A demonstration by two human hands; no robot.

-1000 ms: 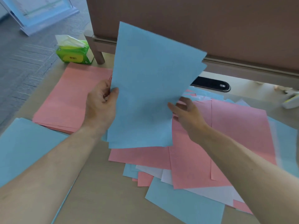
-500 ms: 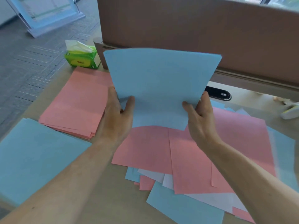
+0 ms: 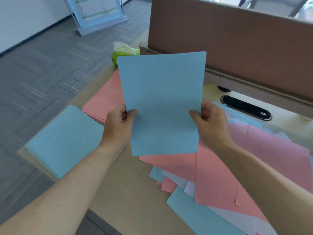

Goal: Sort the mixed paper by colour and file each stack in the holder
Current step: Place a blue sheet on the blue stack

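Observation:
I hold a small stack of blue sheets (image 3: 162,102) upright above the desk. My left hand (image 3: 118,126) grips its left edge and my right hand (image 3: 211,124) grips its right edge. A sorted blue pile (image 3: 64,139) lies at the desk's left corner. Behind it, partly hidden by the held sheets, lies a pink pile (image 3: 105,99). A mixed heap of pink, blue and white sheets (image 3: 228,175) is spread on the right under my right arm. No holder is in view.
A green tissue pack (image 3: 123,53) stands at the back of the desk. A brown partition (image 3: 237,53) walls off the far side. A black cable port (image 3: 245,109) sits at the back right. The desk's left edge drops to grey carpet (image 3: 42,73).
The blue sheets were tilted and fanned in my left hand. Both hands now hold them squared and upright at the sides. The view has shifted right and back.

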